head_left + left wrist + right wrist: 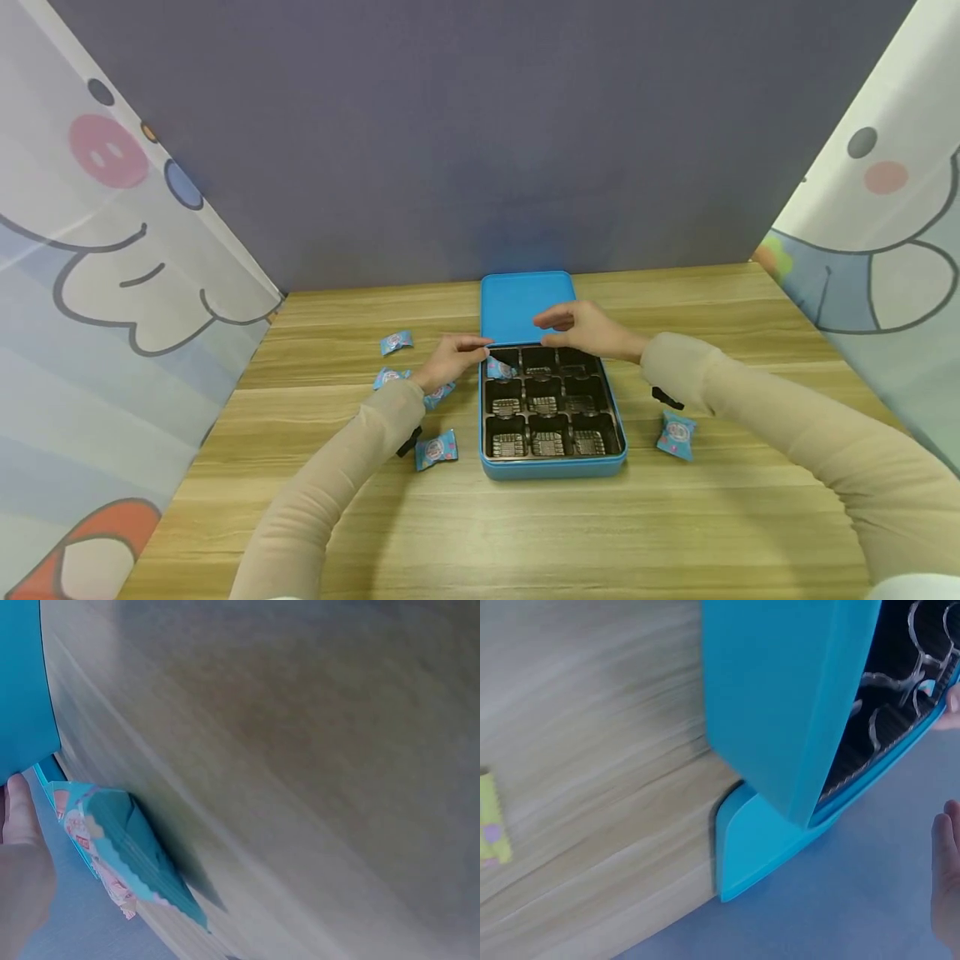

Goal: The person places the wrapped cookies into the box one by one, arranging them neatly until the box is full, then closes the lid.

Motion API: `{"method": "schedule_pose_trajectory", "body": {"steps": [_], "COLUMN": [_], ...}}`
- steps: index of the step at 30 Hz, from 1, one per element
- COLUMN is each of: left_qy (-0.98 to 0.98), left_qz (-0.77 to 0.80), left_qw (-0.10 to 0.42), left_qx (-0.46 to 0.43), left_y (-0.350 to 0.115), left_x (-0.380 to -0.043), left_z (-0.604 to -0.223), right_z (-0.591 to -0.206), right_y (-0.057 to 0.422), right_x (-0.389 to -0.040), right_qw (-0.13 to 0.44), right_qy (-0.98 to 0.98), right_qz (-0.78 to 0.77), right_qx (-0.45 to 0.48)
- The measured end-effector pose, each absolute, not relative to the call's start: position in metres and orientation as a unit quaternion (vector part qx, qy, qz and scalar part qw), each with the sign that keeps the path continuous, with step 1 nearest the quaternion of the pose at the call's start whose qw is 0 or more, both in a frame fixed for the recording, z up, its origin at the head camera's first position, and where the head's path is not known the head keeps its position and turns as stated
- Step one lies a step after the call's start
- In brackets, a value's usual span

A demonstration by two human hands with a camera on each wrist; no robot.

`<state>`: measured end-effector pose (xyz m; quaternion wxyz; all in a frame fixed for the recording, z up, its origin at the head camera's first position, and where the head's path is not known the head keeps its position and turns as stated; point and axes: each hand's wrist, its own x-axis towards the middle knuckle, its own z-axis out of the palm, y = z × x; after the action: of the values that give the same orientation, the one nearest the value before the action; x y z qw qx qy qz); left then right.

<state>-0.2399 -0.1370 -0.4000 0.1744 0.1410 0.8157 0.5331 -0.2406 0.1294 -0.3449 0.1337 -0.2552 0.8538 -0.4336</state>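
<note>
A blue box [555, 471] with a black divided tray [522, 396] stands on the table. One blue wrapped candy [501, 368] lies tilted in the tray's back-left compartment. My left hand [450, 360] is at the box's back-left rim, fingertips right beside that candy, fingers fairly straight. Over the back right of the box is my right hand [588, 329], holding nothing, with a gap between thumb and fingers. In the right wrist view its fingers [945, 847] extend near the box's edge. The blue lid [525, 304] lies flat behind the box.
Left of the box, several wrapped candies lie loose, including one at the back [396, 342] and one nearer the front [437, 450]. Another candy [677, 435] is right of the box, below the right sleeve. A grey wall [420, 150] rises behind the table.
</note>
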Motion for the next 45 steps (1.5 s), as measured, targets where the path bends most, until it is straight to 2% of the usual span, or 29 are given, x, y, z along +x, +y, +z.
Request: {"method": "schedule_pose_trajectory", "body": {"steps": [4,11,19,38,45], "left_qy": [0.816,0.820,0.804,0.817,0.815], "left_qz": [0.537,0.533,0.549,0.540,0.540], "left_qw": [0.157,0.146,0.127,0.158,0.154], "left_qx": [0.145,0.147,0.191,0.129,0.145], "left_y": [-0.141,-0.140,-0.148,-0.140,-0.139], "left_x": [-0.250,-0.249,-0.251,-0.247,-0.246], "left_z": [-0.419,-0.420,-0.427,-0.419,-0.417], "right_z": [-0.341,-0.337,-0.341,-0.353,-0.355], "right_y": [0.139,0.156,0.171,0.208,0.220], "right_x": [-0.240,-0.239,-0.237,-0.227,-0.222], "right_qw": [0.119,0.106,0.099,0.081,0.073], "right_qy": [0.860,0.867,0.870,0.887,0.891], "right_qz": [-0.428,-0.428,-0.431,-0.412,-0.408], "right_qx": [-0.249,-0.231,-0.219,-0.193,-0.187]}}
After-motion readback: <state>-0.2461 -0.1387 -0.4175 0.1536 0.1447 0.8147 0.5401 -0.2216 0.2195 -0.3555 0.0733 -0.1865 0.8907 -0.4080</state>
